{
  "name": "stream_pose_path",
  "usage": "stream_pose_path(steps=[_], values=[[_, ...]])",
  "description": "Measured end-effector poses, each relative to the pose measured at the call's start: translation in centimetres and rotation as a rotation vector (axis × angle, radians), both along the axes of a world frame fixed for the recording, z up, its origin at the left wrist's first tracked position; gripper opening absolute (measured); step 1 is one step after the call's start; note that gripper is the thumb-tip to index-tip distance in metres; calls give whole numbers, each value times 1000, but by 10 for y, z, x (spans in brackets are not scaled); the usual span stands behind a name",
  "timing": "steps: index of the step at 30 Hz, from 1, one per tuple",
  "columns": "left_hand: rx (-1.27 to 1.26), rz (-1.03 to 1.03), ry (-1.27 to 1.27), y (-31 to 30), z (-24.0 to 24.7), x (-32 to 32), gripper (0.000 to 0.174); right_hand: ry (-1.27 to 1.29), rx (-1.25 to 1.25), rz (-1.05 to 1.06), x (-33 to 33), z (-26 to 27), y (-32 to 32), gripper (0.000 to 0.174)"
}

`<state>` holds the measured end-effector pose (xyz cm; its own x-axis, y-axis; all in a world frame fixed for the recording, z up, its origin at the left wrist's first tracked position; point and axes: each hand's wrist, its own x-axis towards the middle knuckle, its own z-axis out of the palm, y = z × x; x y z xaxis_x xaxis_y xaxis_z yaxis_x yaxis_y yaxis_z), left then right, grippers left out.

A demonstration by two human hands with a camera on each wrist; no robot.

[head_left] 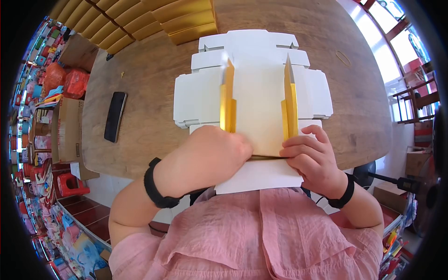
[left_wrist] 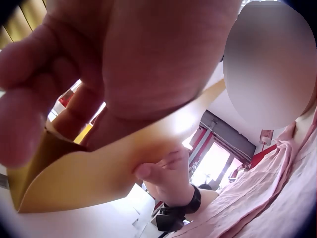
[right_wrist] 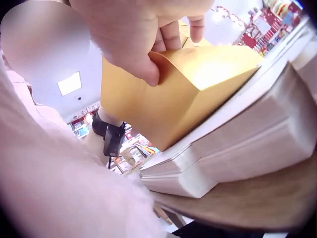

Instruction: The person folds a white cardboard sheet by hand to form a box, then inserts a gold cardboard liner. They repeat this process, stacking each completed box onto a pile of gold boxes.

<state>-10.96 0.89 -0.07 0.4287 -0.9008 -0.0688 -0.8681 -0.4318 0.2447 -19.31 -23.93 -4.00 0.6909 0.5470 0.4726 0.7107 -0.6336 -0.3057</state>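
A gold-and-white cardboard box, partly folded, lies on a stack of flat white blanks. Its two gold side walls stand up, and in the wrist views the gold front panel is raised too. My left hand grips the box's near left corner with curled fingers, hiding that corner in the head view. At the near right corner, my right hand pinches the front panel, thumb outside and fingers behind it.
Rows of gold boxes stand at the far left of the wooden table. A phone lies on the left side, and a rubber band at the far right. Shelves of colourful goods line the left; a cardboard carton stands beside the table.
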Motion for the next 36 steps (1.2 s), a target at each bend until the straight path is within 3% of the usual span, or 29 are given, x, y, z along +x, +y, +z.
stream_pose_path(steps=[1,3,8,10,12,13,16,17,18,20,21,23,26,29,32,36], values=[[78,-24,64,0,5,-1,6,28,143,15,-2,0,3,20],[153,-45,129,3,6,3,9,70,175,-12,-5,-3,4,22],[-332,-72,699,31,0,22,37,182,329,-138,-10,-12,2,25],[-279,-36,742,28,3,17,47,218,343,-113,-9,-11,4,44],[-175,578,1019,15,5,7,58,227,341,-169,-6,-12,5,54],[-166,633,955,11,9,3,72,236,337,-227,-5,-12,6,63],[-309,707,764,6,10,-14,69,237,327,-236,-5,-11,9,74],[-482,591,382,8,-4,-22,68,236,327,-241,-5,-11,10,74],[-480,586,384,8,-2,-24,68,247,329,-248,-5,-10,11,73],[-399,184,-208,10,2,-27,59,262,331,-260,-7,-9,10,71],[-396,176,-120,5,-4,-30,49,293,308,-262,-8,-8,9,71],[-398,190,-90,3,-16,-31,48,322,283,-255,-6,-6,10,71],[-397,213,-36,2,-17,-30,45,181,236,-415,-3,-4,8,64],[-370,226,-19,2,-17,-31,41,207,96,-220,0,-3,-6,40],[-347,196,-40,3,-20,-31,34,143,-112,-155,0,0,-5,29],[-302,111,-157,4,-25,-31,24,144,-169,-128,5,5,1,23]])
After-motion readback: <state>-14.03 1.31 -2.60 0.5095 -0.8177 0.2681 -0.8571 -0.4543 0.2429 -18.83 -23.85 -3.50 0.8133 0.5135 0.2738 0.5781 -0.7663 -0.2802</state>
